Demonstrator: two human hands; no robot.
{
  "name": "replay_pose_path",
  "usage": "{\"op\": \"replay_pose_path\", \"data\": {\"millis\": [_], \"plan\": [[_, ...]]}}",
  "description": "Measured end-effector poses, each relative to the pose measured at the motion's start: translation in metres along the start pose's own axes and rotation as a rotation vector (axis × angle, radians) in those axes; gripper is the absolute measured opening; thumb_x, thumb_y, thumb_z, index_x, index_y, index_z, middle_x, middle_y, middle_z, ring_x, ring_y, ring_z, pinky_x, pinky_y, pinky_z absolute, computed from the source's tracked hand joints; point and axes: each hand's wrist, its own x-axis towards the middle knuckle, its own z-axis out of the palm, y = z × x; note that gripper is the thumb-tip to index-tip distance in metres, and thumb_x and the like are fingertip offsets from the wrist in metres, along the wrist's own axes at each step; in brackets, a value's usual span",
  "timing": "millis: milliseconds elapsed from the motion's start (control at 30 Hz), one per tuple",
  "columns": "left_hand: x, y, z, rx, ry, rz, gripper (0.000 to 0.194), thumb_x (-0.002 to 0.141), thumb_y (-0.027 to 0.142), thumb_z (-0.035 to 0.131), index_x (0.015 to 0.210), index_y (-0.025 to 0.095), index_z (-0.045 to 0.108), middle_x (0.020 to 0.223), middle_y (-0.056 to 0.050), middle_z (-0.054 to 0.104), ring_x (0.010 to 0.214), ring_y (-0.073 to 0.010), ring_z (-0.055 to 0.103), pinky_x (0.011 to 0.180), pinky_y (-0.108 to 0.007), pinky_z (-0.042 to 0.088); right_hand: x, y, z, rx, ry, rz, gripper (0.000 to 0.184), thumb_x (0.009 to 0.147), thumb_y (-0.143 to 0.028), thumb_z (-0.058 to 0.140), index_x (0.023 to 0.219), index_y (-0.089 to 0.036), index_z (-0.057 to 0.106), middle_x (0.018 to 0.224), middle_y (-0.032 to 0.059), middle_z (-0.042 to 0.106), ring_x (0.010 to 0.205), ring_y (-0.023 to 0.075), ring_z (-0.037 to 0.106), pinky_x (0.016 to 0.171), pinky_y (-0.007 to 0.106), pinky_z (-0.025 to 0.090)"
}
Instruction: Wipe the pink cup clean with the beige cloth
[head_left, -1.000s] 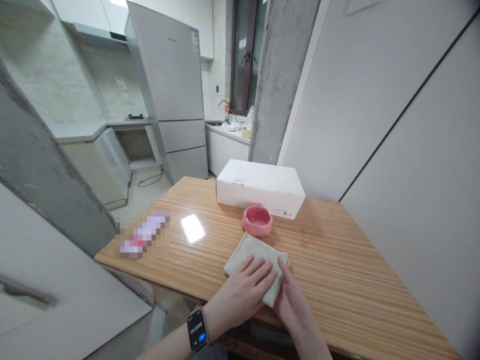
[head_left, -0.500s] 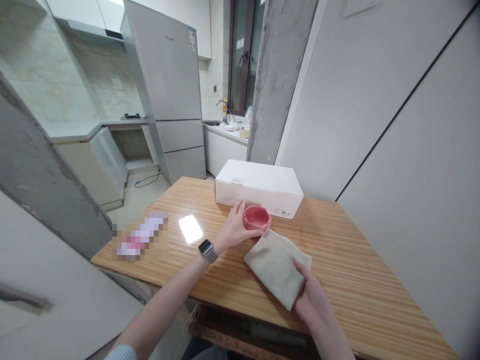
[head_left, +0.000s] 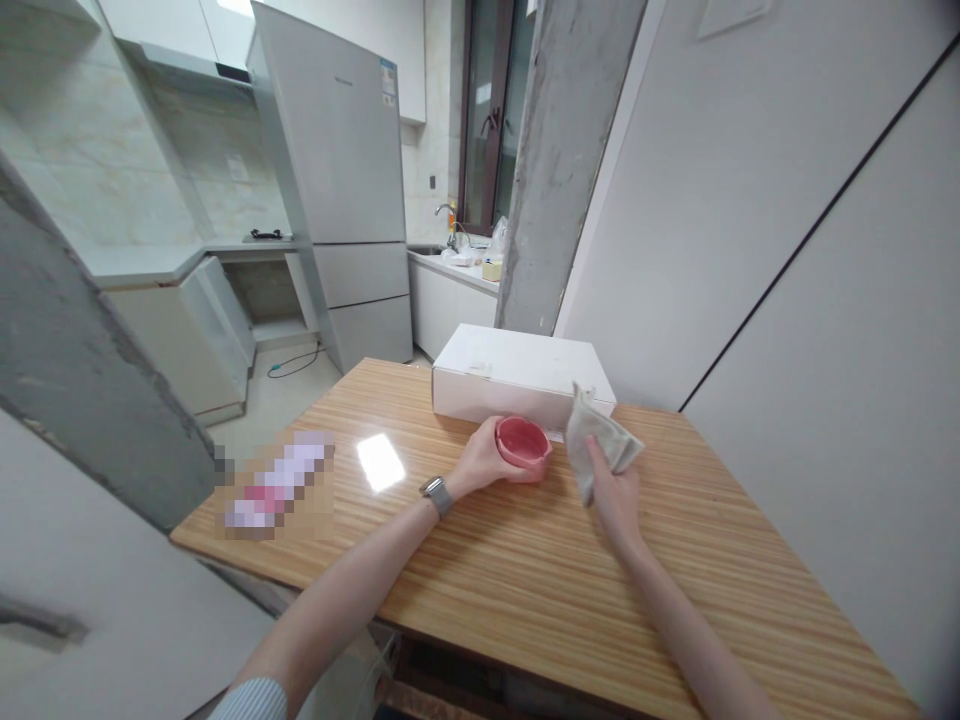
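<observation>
A small pink bowl (head_left: 525, 448) with a wavy rim is gripped at its left side by my left hand (head_left: 481, 464), thumb in front and fingers behind. My right hand (head_left: 616, 492) is closed on a folded beige cloth (head_left: 597, 438), which it holds up to the right of the bowl, apart from it. Most of the right fingers are hidden behind the cloth.
Behind the bowl a white cardboard box (head_left: 517, 372) lies on the wooden table (head_left: 480, 560). A pixelated, pinkish-purple item (head_left: 279, 482) is at the table's left. An open drawer (head_left: 450, 668) shows below the front edge. A white wall stands on the right.
My right hand has lifted the cloth and carried it forward, away from the bowl's front; the cloth is now more bunched. The bowl has shifted slightly right and tilts a little in my left hand.
</observation>
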Motion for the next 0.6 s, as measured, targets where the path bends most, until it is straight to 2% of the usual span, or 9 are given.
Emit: {"op": "replay_pose_path", "data": {"millis": [100,200,267,333,367,467,533,600], "plan": [[-0.003,0.004,0.002,-0.017,0.023,0.05,0.089,0.048,0.035,0.088,0.125,0.019,0.047,0.123,-0.011,0.055,0.114,-0.0263,0.053,0.1,-0.04,0.04,0.005,0.013,0.023,-0.06,-0.108,-0.004,0.042,0.073,-0.049,0.07,0.091,-0.011,0.07,0.089,0.0103,0.073,0.092,0.0286,0.067,0.081,0.036,0.052],[-0.007,0.011,0.002,-0.105,0.034,0.074,0.092,0.046,0.031,0.089,0.127,0.02,0.046,0.129,-0.012,0.051,0.119,-0.0269,0.049,0.104,-0.041,0.037,0.0,0.022,0.036,-0.071,-0.15,-0.04,0.041,0.077,-0.051,0.065,0.094,-0.014,0.07,0.092,0.0082,0.072,0.094,0.0281,0.065,0.084,0.037,0.051],[-0.008,0.015,0.002,-0.251,-0.014,0.033,0.095,0.045,0.027,0.089,0.129,0.02,0.044,0.131,-0.013,0.05,0.121,-0.0275,0.048,0.105,-0.041,0.038,-0.006,0.025,0.038,-0.064,-0.136,-0.07,0.041,0.08,-0.051,0.06,0.099,-0.016,0.068,0.098,0.0079,0.071,0.102,0.0285,0.062,0.089,0.039,0.049],[-0.008,0.019,0.003,-0.458,-0.102,-0.048,0.092,0.05,0.028,0.088,0.131,0.021,0.044,0.134,-0.012,0.05,0.124,-0.0274,0.047,0.105,-0.04,0.038,-0.011,0.028,0.035,-0.049,-0.117,-0.129,0.042,0.082,-0.05,0.056,0.106,-0.017,0.066,0.104,0.0082,0.07,0.11,0.0289,0.058,0.096,0.043,0.045],[-0.008,0.02,0.004,-0.573,-0.141,-0.102,0.086,0.057,0.032,0.085,0.132,0.022,0.044,0.136,-0.011,0.05,0.125,-0.027,0.046,0.105,-0.04,0.038,-0.012,0.029,0.033,-0.04,-0.112,-0.175,0.043,0.083,-0.049,0.055,0.109,-0.017,0.065,0.107,0.0087,0.069,0.113,0.029,0.056,0.098,0.045,0.042],[-0.007,0.018,0.01,-0.875,-0.208,-0.31,0.059,0.082,0.055,0.058,0.13,0.024,0.049,0.136,-0.009,0.053,0.125,-0.0268,0.049,0.098,-0.04,0.044,-0.015,0.031,0.023,-0.031,-0.135,-0.377,0.041,0.085,-0.045,0.051,0.113,-0.017,0.064,0.116,0.0097,0.065,0.118,0.0286,0.053,0.104,0.049,0.036],[-0.006,0.014,0.015,-0.997,-0.209,-0.445,0.059,0.086,0.063,0.043,0.125,0.021,0.055,0.13,-0.009,0.058,0.121,-0.0274,0.052,0.093,-0.04,0.048,-0.016,0.029,0.016,-0.064,-0.208,-0.528,0.038,0.087,-0.043,0.047,0.11,-0.019,0.066,0.117,0.0092,0.065,0.117,0.0283,0.054,0.105,0.05,0.035],[-0.006,0.01,0.02,-1.062,-0.159,-0.525,0.054,0.086,0.059,0.047,0.116,0.016,0.062,0.123,-0.01,0.062,0.117,-0.0258,0.055,0.094,-0.036,0.047,-0.017,0.025,0.011,-0.122,-0.309,-0.671,0.038,0.089,-0.043,0.042,0.106,-0.022,0.068,0.114,0.0085,0.066,0.112,0.0285,0.057,0.103,0.051,0.037]]}}
